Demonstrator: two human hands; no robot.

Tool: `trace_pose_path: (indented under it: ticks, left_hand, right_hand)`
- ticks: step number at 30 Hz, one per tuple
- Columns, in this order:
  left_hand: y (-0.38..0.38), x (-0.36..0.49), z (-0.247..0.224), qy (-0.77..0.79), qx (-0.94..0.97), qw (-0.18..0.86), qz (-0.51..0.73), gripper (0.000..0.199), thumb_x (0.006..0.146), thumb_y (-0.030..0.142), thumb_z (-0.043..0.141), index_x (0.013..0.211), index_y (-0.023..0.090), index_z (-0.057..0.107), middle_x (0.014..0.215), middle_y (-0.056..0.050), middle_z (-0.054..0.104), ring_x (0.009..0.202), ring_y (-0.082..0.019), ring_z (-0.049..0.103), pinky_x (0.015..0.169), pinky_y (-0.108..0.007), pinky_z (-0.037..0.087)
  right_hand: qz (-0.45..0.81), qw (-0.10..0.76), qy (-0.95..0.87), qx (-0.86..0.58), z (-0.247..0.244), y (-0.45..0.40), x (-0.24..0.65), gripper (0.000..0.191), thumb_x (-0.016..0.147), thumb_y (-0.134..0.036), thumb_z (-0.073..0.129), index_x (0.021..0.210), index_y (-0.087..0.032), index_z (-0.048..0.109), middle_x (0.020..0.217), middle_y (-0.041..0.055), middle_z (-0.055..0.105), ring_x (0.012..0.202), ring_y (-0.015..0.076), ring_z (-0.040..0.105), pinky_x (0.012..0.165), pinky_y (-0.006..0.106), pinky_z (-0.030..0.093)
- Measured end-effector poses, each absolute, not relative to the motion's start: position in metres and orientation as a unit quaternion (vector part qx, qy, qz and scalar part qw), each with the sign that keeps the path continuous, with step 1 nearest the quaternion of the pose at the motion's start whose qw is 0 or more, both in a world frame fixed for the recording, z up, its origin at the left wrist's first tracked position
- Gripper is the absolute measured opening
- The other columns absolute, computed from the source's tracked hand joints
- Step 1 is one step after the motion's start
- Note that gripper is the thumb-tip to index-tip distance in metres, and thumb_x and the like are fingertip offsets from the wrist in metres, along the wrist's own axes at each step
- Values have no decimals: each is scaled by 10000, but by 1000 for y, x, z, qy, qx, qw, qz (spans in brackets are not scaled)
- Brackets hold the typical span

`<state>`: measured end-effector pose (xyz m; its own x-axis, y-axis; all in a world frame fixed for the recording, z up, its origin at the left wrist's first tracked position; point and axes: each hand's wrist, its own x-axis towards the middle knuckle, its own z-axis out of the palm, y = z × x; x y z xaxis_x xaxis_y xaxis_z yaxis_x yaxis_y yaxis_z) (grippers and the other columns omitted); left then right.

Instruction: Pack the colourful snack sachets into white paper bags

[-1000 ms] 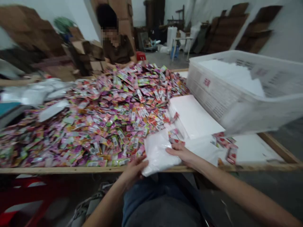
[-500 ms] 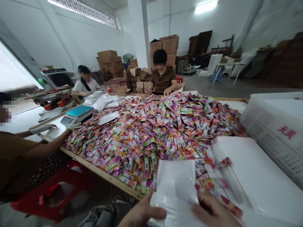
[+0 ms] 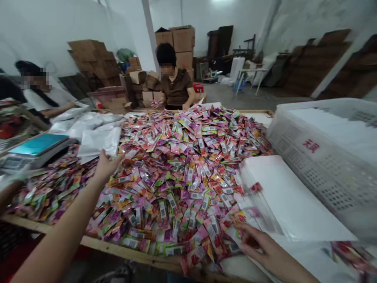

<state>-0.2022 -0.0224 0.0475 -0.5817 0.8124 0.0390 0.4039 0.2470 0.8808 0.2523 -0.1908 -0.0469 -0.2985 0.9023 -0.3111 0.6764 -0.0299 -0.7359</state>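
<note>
My left hand (image 3: 108,167) is stretched out to the far left, fingers apart, at the lower edge of a white plastic bag (image 3: 101,140). That bag lies against a heap of other white bags (image 3: 79,122), partly on the packets. Whether my fingertips still touch it I cannot tell. Low on the right, my right hand (image 3: 259,244) hovers at the near edge of the pile of small colourful packets (image 3: 176,169). Its fingers are slightly bent, with a gap between thumb and forefinger and nothing visible between them.
A stack of flat white bags (image 3: 282,192) lies right of the pile, beside a white plastic crate (image 3: 318,157). A blue-topped scale (image 3: 38,145) stands left, near a co-worker's gloved hand (image 3: 13,179). Another person (image 3: 173,84) sits opposite. A wooden rim (image 3: 118,247) edges the table.
My left hand has carried the white bag from in front of me to the heap at the left and opened. My right hand has let go of it. The view has swung right.
</note>
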Motion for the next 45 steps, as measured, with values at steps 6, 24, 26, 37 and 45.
trace_pose_path:
  ticks: [6, 24, 26, 37, 45]
  left_hand:
    - [-75, -105, -27, 567, 749, 152, 307, 670, 779, 414, 515, 1350, 200, 236, 1328, -132, 408, 1170, -247, 458, 953, -409, 408]
    - [-216, 50, -144, 651, 752, 76, 63, 862, 652, 650, 534, 1380, 304, 230, 1478, -121, 143, 1299, -483, 41, 983, -656, 131]
    - [-213, 44, -130, 634, 768, 65, 72, 838, 670, 626, 539, 1379, 291, 245, 1476, -123, 153, 1303, -477, 40, 975, -662, 154]
    - [-116, 15, -66, 592, 805, 16, 23, 357, 847, 151, 392, 1156, 215, 560, 1149, -78, 603, 1026, -250, 544, 844, -387, 446]
    - [-113, 14, -101, 613, 784, 50, -77, 381, 829, 60, 345, 1157, 180, 498, 1059, -118, 587, 930, -210, 597, 715, -292, 485]
  right_hand:
    - [396, 81, -693, -597, -47, -189, 287, 455, 788, -452, 430, 1114, -159, 550, 760, 53, 620, 708, 203, 584, 685, 327, 466]
    - [113, 33, -743, -658, -135, -64, 202, 690, 795, -438, 491, 1391, -182, 258, 1484, 116, 107, 1338, 361, 44, 1049, 547, 47]
    - [147, 110, -750, -636, -126, -71, 216, 694, 781, -434, 506, 1380, -164, 284, 1462, 132, 201, 1335, 324, 137, 1054, 511, 132]
    - [171, 204, -718, -643, -68, -53, 239, 218, 811, -178, 466, 903, -170, 664, 908, 52, 689, 822, 166, 618, 771, 263, 450]
    - [153, 78, -777, -605, -90, -32, 193, 134, 684, -36, 552, 752, -91, 655, 944, 177, 624, 945, 273, 557, 778, 349, 440]
